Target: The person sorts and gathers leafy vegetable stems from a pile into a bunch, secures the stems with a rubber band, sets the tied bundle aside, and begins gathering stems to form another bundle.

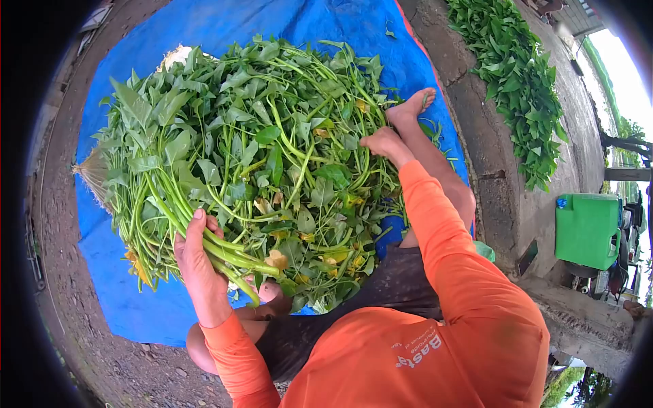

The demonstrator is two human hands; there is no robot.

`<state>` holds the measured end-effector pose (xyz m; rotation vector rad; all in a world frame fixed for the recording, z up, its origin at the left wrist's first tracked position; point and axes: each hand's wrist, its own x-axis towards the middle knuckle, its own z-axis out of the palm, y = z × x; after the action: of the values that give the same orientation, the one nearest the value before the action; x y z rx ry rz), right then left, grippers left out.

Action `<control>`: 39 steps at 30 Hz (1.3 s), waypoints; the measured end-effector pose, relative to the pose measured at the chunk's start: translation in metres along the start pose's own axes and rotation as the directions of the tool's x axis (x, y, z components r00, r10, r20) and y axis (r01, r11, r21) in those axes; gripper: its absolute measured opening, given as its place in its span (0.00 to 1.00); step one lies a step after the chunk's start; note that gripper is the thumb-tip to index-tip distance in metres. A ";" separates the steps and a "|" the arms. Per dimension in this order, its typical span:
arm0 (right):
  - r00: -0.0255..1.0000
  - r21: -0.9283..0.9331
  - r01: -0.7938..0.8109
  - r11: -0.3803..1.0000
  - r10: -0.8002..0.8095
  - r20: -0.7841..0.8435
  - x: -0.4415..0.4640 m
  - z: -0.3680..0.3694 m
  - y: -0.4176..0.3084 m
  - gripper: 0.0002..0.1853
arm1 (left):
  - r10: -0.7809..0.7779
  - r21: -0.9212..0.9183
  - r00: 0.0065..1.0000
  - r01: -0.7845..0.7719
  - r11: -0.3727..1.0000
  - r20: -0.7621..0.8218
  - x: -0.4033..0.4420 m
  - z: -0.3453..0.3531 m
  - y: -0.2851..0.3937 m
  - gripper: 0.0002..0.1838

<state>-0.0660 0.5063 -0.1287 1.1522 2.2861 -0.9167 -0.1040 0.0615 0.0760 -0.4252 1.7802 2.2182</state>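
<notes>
My left hand [201,262] is closed around a bunch of water spinach stems [178,207], thumb on top. The cut ends point toward my lap, and the leafy tops fan out to the upper left. My right hand [388,144] is at the right edge of a big heap of loose water spinach [292,149], beside my bent leg. Its fingers are curled in against the stems; what they pinch, if anything, is too small to make out. Some yellowed leaves [333,258] are mixed into the heap near my lap.
A blue tarp [129,306] lies under the heap and my bare feet. At its left is a straw-coloured bundle of fibres [95,175]. Beyond the right edge, a long row of green leafy bunches [517,88] rests on concrete, with a green jerrycan [586,231] nearby.
</notes>
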 end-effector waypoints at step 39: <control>0.516 0.465 0.826 0.317 -0.759 -0.398 -0.350 0.061 -0.102 0.12 | 0.121 -0.295 0.898 0.010 0.956 0.423 -0.077 0.016 -0.038 0.11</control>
<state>0.0541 0.2282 0.0824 0.0626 2.7316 -2.1516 -0.0195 0.0838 0.0750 0.0788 1.2535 2.3837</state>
